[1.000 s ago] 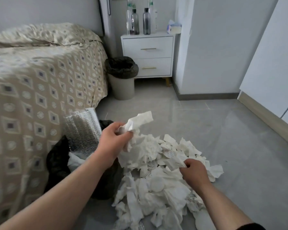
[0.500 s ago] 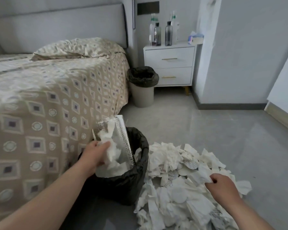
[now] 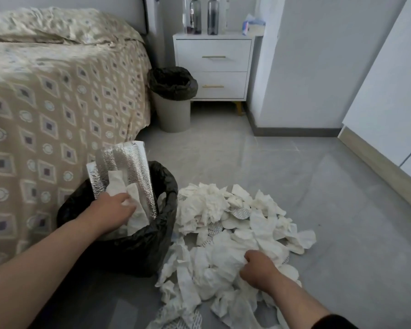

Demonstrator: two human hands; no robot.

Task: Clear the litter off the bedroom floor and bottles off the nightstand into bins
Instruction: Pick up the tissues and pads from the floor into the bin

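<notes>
Left hand [image 3: 114, 210] pinches tissues inside black bin [image 3: 138, 248], lower left. Right hand [image 3: 259, 269] clutches tissue pile [image 3: 230, 233], lower centre. Risk: foil sheet [image 3: 126, 172] blocks the mouth, so tissues may spill out. Bottles [image 3: 203, 15] sit on nightstand [image 3: 212, 65], top centre.

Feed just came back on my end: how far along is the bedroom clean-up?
Early. Done: some tissue and a silver foil sheet sit in the near black-lined bin. In hand: the left hand is over that bin with tissue at its fingers; the right hand grips paper in the litter pile. Left: most of that pile on the floor, and the bottles on the nightstand, beside the second bin.
</notes>
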